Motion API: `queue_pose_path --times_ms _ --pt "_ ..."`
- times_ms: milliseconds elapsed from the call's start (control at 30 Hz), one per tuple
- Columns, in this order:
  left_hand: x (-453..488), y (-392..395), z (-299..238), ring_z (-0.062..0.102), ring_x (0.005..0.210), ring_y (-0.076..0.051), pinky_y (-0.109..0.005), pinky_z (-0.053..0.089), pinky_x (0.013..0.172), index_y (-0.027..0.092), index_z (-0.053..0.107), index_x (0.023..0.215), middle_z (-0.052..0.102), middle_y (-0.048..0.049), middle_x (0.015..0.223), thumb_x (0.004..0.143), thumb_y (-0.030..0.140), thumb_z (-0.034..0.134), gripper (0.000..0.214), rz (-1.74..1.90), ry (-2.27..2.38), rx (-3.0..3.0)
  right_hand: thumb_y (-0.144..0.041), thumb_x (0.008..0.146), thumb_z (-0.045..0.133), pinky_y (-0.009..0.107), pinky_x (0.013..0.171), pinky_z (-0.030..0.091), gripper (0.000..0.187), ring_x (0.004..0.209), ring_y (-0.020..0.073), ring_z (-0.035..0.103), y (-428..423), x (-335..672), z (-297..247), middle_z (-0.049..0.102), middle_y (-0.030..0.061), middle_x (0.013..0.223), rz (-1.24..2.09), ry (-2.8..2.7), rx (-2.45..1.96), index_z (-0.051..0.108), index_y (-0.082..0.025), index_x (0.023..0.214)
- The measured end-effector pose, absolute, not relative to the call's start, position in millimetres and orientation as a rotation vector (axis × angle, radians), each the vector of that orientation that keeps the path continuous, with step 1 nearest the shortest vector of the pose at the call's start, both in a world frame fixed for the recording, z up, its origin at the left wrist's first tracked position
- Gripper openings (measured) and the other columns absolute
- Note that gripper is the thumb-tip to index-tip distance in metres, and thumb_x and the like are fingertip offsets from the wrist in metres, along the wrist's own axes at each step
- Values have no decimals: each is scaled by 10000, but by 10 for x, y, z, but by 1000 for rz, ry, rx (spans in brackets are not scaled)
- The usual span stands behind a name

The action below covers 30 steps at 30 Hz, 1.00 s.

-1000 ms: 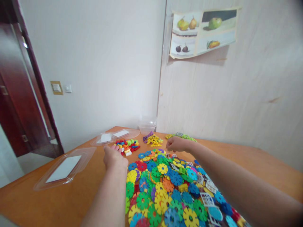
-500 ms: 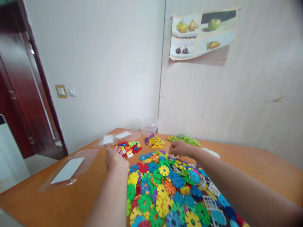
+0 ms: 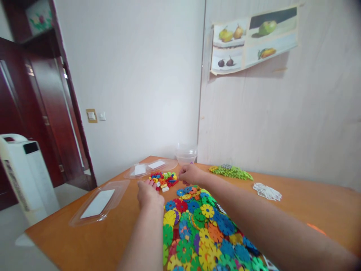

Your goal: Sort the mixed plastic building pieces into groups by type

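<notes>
My left hand (image 3: 150,195) is at the near left edge of a pile of small red, blue, yellow and white building blocks (image 3: 165,180). Its fingers are parted and loosely curved, and I see nothing held in them. My right hand (image 3: 190,174) is closed in a pinch just right of those blocks, in front of the clear plastic bowls. Whatever is between its fingertips is too small or hidden to name. A speck of purple (image 3: 191,163) shows behind its knuckles. Below both hands spreads a heap of colourful flower-shaped plastic discs (image 3: 207,210), partly covered by my right forearm.
Clear bowls (image 3: 186,153) stand at the table's back corner. Transparent lids (image 3: 98,203) with white labels lie on the left. Light green pieces (image 3: 232,172) and white lattice pieces (image 3: 267,191) form piles on the right. A white appliance (image 3: 28,173) stands beyond the table (image 3: 124,218).
My right hand has moved left from above the disc heap toward the small blocks and now covers the purple and yellow pile. My left hand stays beside the blocks. The view has turned left.
</notes>
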State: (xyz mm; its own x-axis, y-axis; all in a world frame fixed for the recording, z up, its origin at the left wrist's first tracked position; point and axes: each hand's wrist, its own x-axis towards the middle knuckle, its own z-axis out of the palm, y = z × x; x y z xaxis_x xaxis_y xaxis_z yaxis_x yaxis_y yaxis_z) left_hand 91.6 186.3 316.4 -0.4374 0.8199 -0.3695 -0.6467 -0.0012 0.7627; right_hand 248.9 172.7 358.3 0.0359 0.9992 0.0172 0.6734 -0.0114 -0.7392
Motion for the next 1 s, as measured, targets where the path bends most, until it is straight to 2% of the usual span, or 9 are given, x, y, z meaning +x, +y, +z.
queue_pose_path --times_ms 133,300,567,733,1000 --pt "916 1895 3130 625 1119 -209 -349 501 938 165 605 955 642 -126 1112 941 488 338 419 1689 1128 207 -153 726 679 167 513 474 8 535 112 632 1948 2191 3566 689 11 585 648 -1787 -1770 677 -151 719" --pt "916 1917 3110 621 1128 -203 -342 501 932 173 586 908 638 -124 1152 957 488 304 426 1692 1118 194 -215 708 705 172 503 439 75 609 135 653 2183 1965 3499 737 32 690 478 -1890 -1780 735 -167 757" --pt "927 1899 3113 602 1181 -222 -356 495 954 167 620 982 639 -142 1201 947 496 314 451 1679 1101 167 -270 724 711 185 566 454 125 741 158 688 2373 1808 3424 767 39 819 317 -1976 -1781 764 -205 816" --pt "937 1897 3115 599 1191 -221 -354 487 975 155 645 1038 633 -142 1242 956 483 295 487 1683 1104 158 -295 741 705 203 596 464 121 745 171 694 2375 1772 3411 767 49 816 272 -1991 -1826 768 -206 795" --pt "939 1902 3104 606 1185 -230 -348 495 963 140 660 1060 624 -149 1272 956 496 296 520 1686 1106 157 -318 767 684 200 592 440 166 787 167 691 2313 1828 3445 769 23 871 233 -1992 -1819 768 -240 887"
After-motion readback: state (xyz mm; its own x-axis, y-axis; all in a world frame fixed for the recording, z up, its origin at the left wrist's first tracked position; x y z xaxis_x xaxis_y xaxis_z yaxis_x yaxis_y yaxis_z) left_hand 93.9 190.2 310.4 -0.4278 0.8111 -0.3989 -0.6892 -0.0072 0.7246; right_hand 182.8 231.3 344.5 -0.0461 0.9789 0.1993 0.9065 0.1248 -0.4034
